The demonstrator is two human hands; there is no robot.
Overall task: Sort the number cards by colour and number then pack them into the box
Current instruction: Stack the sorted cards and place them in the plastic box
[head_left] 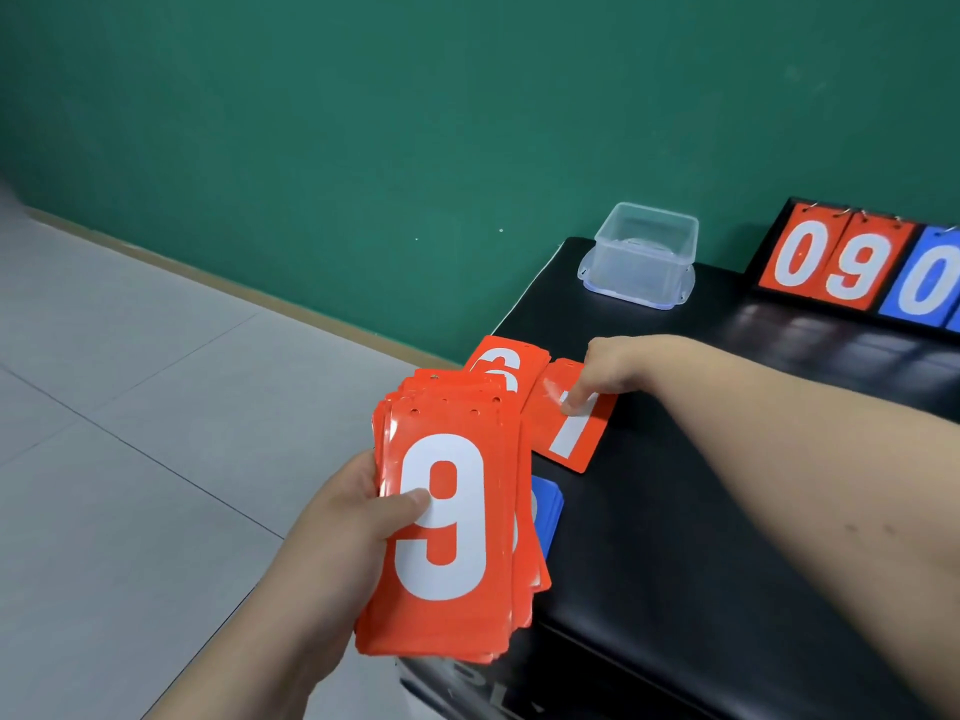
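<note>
Cards [447, 537] in left hand [353, 532] show 9; right hand [618, 371] touches 7 card [571, 433].

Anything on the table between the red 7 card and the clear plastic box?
Nothing visible: bare black tabletop lies between the red 7 card and the clear plastic box. The flip scoreboard stands off to the right.

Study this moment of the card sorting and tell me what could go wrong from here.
1. The left hand holds the fanned red stack out past the table edge, over the floor; cards may slip and scatter.
2. The blue cards lie at that edge, half hidden beneath the stack, and could be knocked off.
3. The red pile beside the 7 card under the right hand shows a partly covered digit; 6 and 9 could get mixed.
</note>
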